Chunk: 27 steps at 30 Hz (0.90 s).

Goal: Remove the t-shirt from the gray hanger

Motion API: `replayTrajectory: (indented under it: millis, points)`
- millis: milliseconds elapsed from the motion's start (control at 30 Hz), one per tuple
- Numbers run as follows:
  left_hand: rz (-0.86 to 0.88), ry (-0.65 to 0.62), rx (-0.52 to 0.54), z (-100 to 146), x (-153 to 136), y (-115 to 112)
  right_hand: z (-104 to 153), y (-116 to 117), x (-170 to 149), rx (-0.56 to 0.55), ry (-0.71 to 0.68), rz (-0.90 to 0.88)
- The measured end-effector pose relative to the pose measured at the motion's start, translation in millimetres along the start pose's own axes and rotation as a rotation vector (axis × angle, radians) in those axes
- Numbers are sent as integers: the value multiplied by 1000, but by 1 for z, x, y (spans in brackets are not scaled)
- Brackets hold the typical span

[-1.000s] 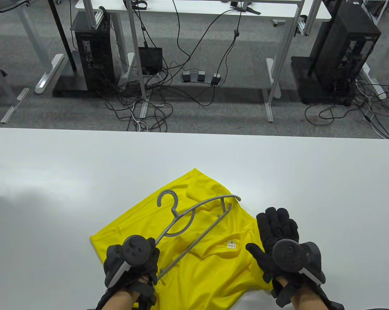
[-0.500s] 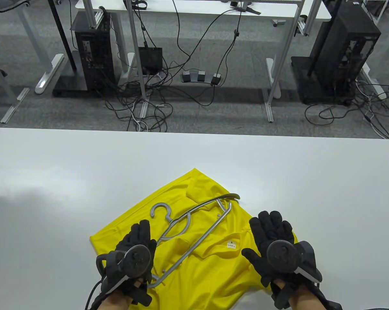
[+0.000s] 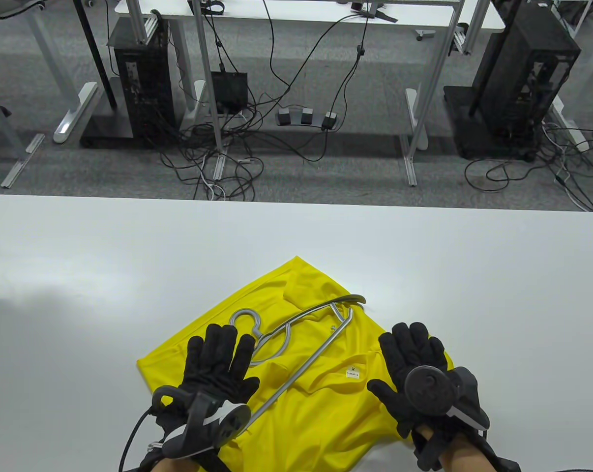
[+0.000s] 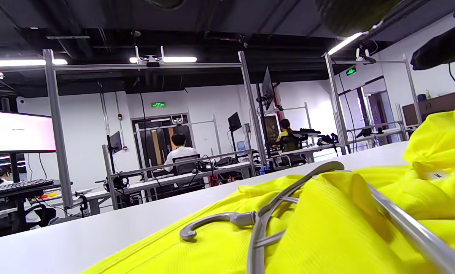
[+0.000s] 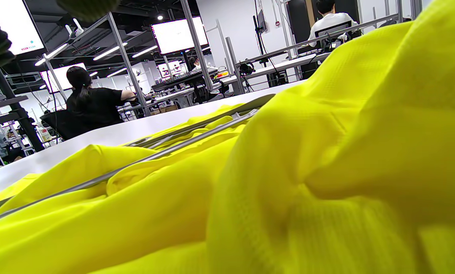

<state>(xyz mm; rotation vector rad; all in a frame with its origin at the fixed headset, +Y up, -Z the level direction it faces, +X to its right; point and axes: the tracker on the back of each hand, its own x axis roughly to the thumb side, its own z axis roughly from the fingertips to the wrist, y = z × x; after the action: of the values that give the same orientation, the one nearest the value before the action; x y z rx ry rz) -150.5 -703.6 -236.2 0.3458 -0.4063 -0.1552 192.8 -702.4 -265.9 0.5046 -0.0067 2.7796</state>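
A yellow t-shirt [image 3: 326, 413] lies crumpled on the white table [image 3: 80, 275] near the front edge. The gray hanger [image 3: 301, 339] lies flat on top of it, hook toward the left. My left hand [image 3: 218, 364] is open with fingers spread, lying over the hanger's lower left end and the shirt. My right hand [image 3: 414, 359] is open and flat on the shirt's right side. The hanger's hook and bar show in the left wrist view [image 4: 258, 224]. Its bar crosses the shirt in the right wrist view [image 5: 166, 146]. A small white label [image 3: 353, 373] shows on the shirt.
The table stretches wide to the left, right and back of the shirt. Beyond its far edge are desk legs, cables and computer towers [image 3: 144, 78] on the floor.
My left hand let go of the hanger, which dropped flat onto the shirt, then opened and spread forward over its lower end. My right hand slid slightly back and left.
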Motion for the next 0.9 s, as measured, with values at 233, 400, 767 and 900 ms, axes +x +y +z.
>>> replayTrajectory:
  millis: [233, 400, 767, 900]
  points:
    - [24, 1, -19, -1, 1, -1, 0, 0, 1, 1, 5, 15]
    - [35, 10, -29, -1, 0, -2, 0, 1, 1, 2, 17, 19]
    - [49, 12, -42, -2, 0, -1, -1, 1, 2, 5, 27, 21]
    - [52, 14, -46, -2, 0, -2, -1, 1, 2, 10, 31, 22]
